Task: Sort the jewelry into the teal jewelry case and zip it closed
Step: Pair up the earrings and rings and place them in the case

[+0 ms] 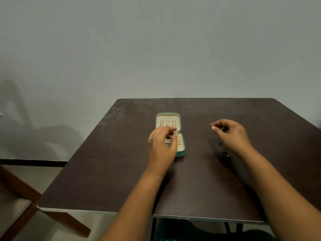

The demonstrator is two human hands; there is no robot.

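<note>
Hands first. The left hand (160, 146) hangs over the near half of the teal jewelry case (180, 152). Its fingers are curled, with the tips close together above the little compartments. It may be pinching something tiny, but I cannot tell. There is a ring (149, 143) on one finger of that hand. The right hand (231, 134) floats above the tabletop (104, 171), well apart from the case, on the right side. Its fingers are loosely curled and its thumb sits close to the fingertips. I cannot tell if it holds anything.

The case lies open in the middle of the tabletop, closer to the far edge than to the near edge. Its lid (167, 120) lies flat on the far side, cream inside, with gold chains (167, 122) hanging in a row. The near half holds gold rings (179, 140) along its right side. The left hand hides most of the other part, where something silvery shows between the fingers.

A small dark piece of jewelry (226, 151) lies on the tabletop just under the right wrist. It is blurry and hard to make out against the dark wood.

There is lots of open room on the left side and toward the near edge. The right edge of the tabletop is cut off.
</note>
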